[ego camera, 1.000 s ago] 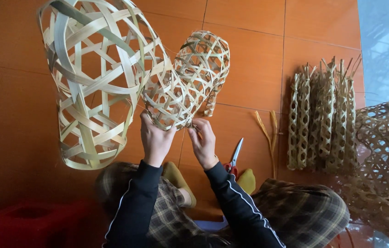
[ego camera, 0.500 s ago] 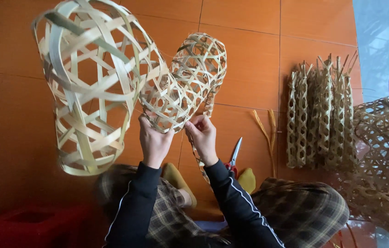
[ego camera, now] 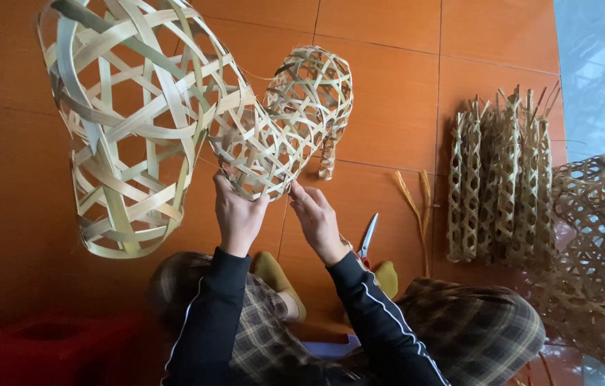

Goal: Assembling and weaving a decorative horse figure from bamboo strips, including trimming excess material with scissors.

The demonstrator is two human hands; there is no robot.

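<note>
I hold up a small open-weave bamboo basket (ego camera: 284,121) in front of me. My left hand (ego camera: 237,214) grips its lower rim from below. My right hand (ego camera: 319,220) pinches the rim's edge just to the right, fingers on a thin strip. A much larger, wide-strip woven bamboo cage (ego camera: 131,121) is close to the camera at upper left, overlapping the small basket's left side. Both sleeves are dark with a white stripe.
Scissors (ego camera: 367,237) lie on the orange tiled floor by my right wrist. A row of narrow woven bamboo tubes (ego camera: 499,179) lies to the right, loose bamboo mesh (ego camera: 596,250) beyond it. My plaid-trousered knees (ego camera: 474,329) fill the bottom; a red stool (ego camera: 38,347) is at lower left.
The small basket and both hands have barely shifted. The large cage has drifted slightly in the view as my head moved.
</note>
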